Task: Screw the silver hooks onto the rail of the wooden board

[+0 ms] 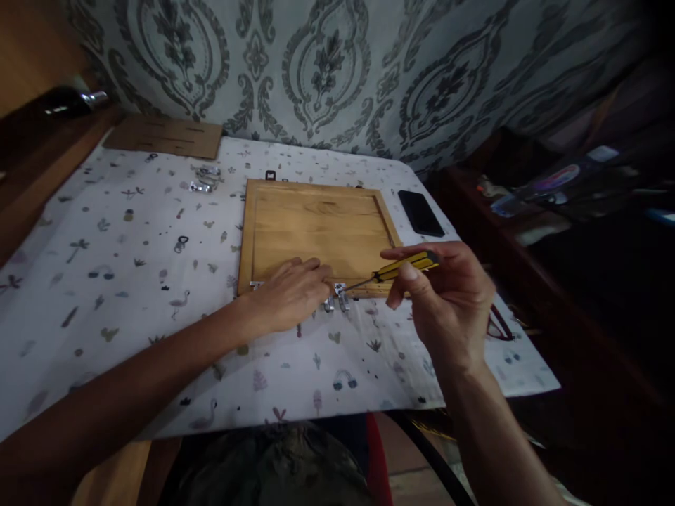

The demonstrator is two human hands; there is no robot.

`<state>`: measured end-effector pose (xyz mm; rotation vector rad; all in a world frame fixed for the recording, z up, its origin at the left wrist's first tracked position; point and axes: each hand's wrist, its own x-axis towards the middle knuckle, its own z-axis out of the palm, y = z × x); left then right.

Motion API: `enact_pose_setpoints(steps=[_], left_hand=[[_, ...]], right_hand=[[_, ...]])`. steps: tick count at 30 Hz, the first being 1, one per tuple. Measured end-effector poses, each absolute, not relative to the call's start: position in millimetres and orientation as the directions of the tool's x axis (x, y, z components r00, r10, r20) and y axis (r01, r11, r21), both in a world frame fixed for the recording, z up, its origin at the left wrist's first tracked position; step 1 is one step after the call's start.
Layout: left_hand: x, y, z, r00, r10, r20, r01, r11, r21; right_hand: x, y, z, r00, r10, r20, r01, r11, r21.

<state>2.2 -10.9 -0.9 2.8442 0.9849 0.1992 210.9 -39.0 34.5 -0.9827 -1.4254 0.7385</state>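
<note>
Wooden panel (316, 225): hinge (340, 295) at its 6 o'clock edge, apparently mid-fastening. Right hand (448, 295), fingers grasping screwdriver (406, 266); left hand (290, 295), fingers flat, released, pressing panel. Loose fittings (205, 177) at 11 o'clock, seemingly unfitted.

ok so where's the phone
In the head view the phone lies flat on the tablecloth, just right of the far right corner of the wooden panel.

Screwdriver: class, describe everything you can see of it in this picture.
The screwdriver has a yellow handle marked with black, apparently plastic, and a thin grey metal shaft. It is held nearly level, tip pointing left and slightly down. The right hand pinches the handle. Its tip meets a small silvery fitting at the near edge of the wooden board.
</note>
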Motion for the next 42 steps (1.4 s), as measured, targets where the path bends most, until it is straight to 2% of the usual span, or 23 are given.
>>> enact_pose_setpoints(steps=[4,8,11,20,28,31,34,37,42], left_hand=[[2,-11,-2,0.778,0.623,0.080,0.606,-0.777,0.170],[1,-11,-4,0.779,0.618,0.103,0.600,-0.783,0.165],[0,-11,-5,0.776,0.622,0.101,0.603,-0.780,0.166],[1,-11,-2,0.784,0.610,0.115,0.591,-0.790,0.164],[0,-11,-7,0.780,0.613,0.125,0.593,-0.788,0.163],[0,-10,-4,0.782,0.612,0.117,0.594,-0.789,0.158],[1,-10,-1,0.785,0.610,0.105,0.595,-0.791,0.143],[1,-10,2,0.782,0.617,0.091,0.602,-0.784,0.148],[1,-10,4,0.778,0.626,0.063,0.611,-0.775,0.160]], right_hand=[[208,-38,37,0.085,0.892,0.445,0.131,0.433,-0.892],[211,-40,41,-0.001,0.902,0.431,0.190,0.424,-0.886],[213,-41,42,-0.045,0.905,0.424,0.174,0.425,-0.888],[204,-40,40,0.067,0.906,0.418,0.128,0.408,-0.904],[211,-44,41,-0.058,0.919,0.390,0.135,0.394,-0.909],[211,-42,38,-0.018,0.910,0.414,0.125,0.413,-0.902],[209,-38,36,0.092,0.885,0.456,0.137,0.443,-0.886],[208,-36,36,0.145,0.889,0.435,0.136,0.417,-0.899],[213,-39,44,0.031,0.915,0.402,0.156,0.392,-0.906]])
